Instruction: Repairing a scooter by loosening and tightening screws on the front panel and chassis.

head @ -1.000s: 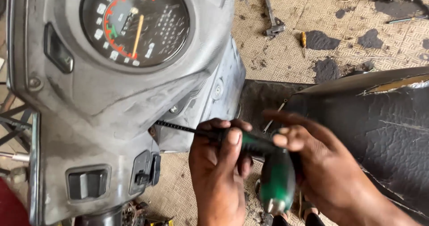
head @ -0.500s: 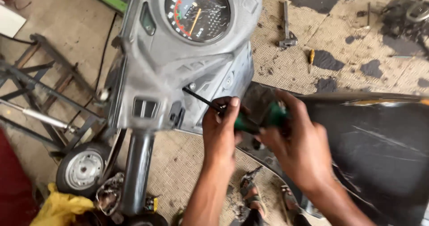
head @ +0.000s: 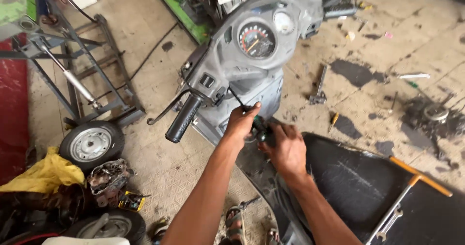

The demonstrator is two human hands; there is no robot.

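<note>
A grey scooter handlebar cover (head: 232, 66) with a round speedometer (head: 255, 39) fills the upper middle. My left hand (head: 242, 121) pinches the black shaft of a green-handled screwdriver (head: 259, 126), whose tip points up at the underside of the cover. My right hand (head: 286, 148) wraps the green handle just above the black scooter seat (head: 358, 177). The black left handlebar grip (head: 183, 119) and its lever stick out to the left of my hands.
A loose wheel (head: 91, 144), a yellow cloth (head: 46, 175) and engine parts lie at lower left. A metal stand (head: 72, 75) stands at left. An orange-handled T-wrench (head: 416, 184) and spanner rest on the seat. Tools and oil stains scatter the floor at right.
The view has pulled back and up, so the scooter front looks smaller and more floor shows. Both hands stay on the screwdriver at the cover's underside.
</note>
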